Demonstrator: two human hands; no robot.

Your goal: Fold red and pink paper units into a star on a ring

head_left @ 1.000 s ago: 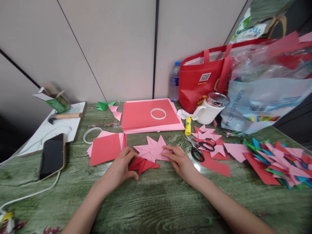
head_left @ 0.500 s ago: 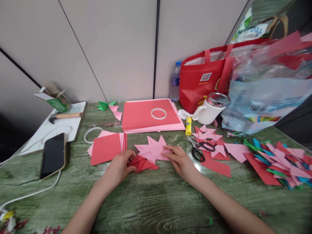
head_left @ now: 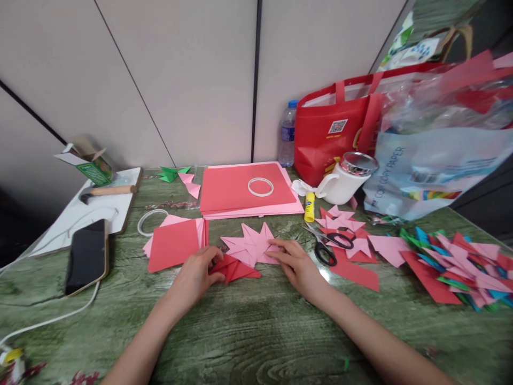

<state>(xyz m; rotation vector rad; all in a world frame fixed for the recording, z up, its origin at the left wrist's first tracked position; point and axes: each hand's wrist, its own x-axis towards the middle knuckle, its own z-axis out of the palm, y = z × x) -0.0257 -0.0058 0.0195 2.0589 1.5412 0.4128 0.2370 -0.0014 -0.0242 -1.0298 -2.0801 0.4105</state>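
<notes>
My left hand (head_left: 199,271) pinches the left end of a folded red paper piece (head_left: 237,270) between thumb and fingers. Just beyond it a pink folded paper star (head_left: 253,243) lies on the table, its lower edge meeting the red piece. The fingertips of my right hand (head_left: 295,266) close on the star's right point. A stack of red and pink paper squares (head_left: 174,245) sits left of my left hand. Black-handled scissors (head_left: 326,246) rest beyond my right hand, among pink and red paper offcuts (head_left: 356,272).
Large red and pink sheets (head_left: 228,187) carry a tape roll (head_left: 260,186). A glue stick (head_left: 309,207), white mug (head_left: 340,182), water bottle (head_left: 287,133) and red bag (head_left: 332,123) stand behind. Right lies a colourful paper pile (head_left: 468,267); left, a phone (head_left: 87,256) and hammer (head_left: 108,191).
</notes>
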